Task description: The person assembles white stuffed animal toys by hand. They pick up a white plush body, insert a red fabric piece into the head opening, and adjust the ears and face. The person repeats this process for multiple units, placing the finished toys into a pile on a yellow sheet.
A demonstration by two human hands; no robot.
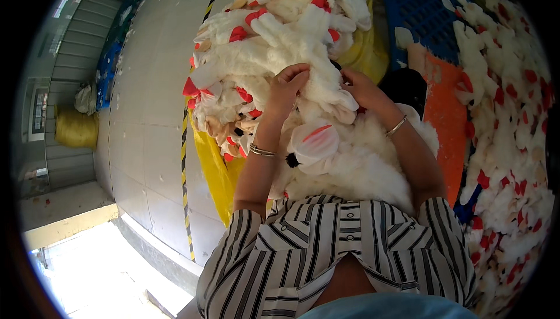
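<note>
In front of me, my left hand (290, 84) has its fingers closed on the left edge of a white furry plush toy skin (322, 79). Opposite it, my right hand (363, 89) pinches the same skin's right edge, with the fingertips partly hidden. Across my lap lies another white plush skin (361, 170), with a smooth white patch, a red-orange streak and a black tuft. A heap of similar plush skins (245, 56) with red tips spreads beyond and left of my hands.
Yellow sheeting (217, 164) shows under the heap. To the right stand an orange board (444, 120), a blue plastic crate (420, 12) and a large mass of loose plush pieces (507, 173). Black-and-yellow tape (185, 185) runs along the grey floor (149, 103). A yellow bundle (76, 127) sits far left.
</note>
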